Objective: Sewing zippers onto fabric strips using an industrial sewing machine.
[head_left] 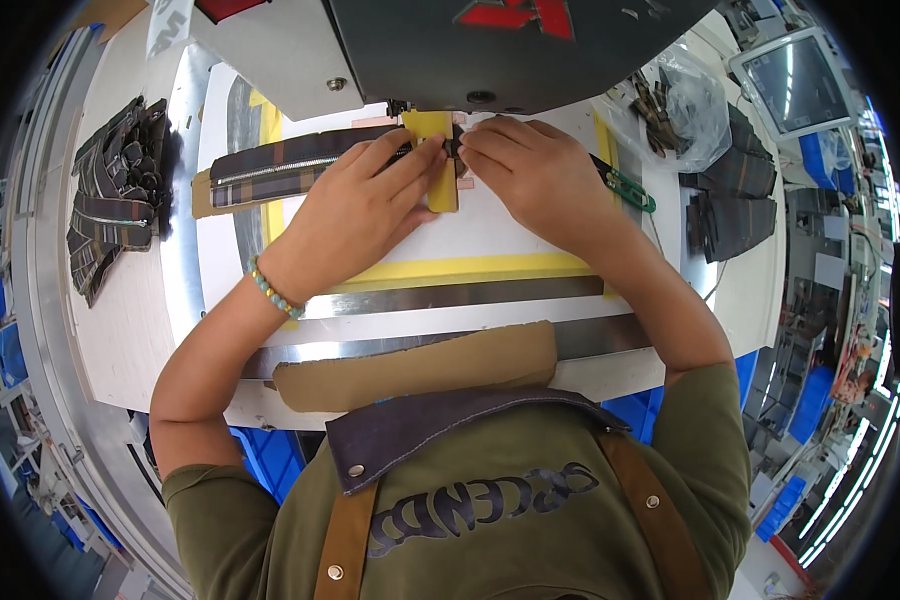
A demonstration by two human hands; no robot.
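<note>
My left hand (355, 205) lies over a dark plaid fabric strip with a metal zipper (275, 172). Its fingertips bend onto a narrow yellow strip (441, 192) standing crosswise over the fabric, and its thumb rests at that strip's lower left side. Just right of the yellow strip, the fingers of my right hand (530, 165) are pinched together on the dark end of the zipper strip (457, 145). Above both hands hangs the dark sewing machine head (440, 60). Beneath the fabric's left end, a brown cardboard piece (202, 195) shows.
Plaid zipper pieces (115, 200) are heaped at left; dark plaid pieces (735, 190) are stacked at right. Green-handled snips (628, 190) lie beside my right wrist. A clear plastic bag (695, 110) and a screen (795, 82) stand behind. Cardboard (420, 368) lies along the front edge.
</note>
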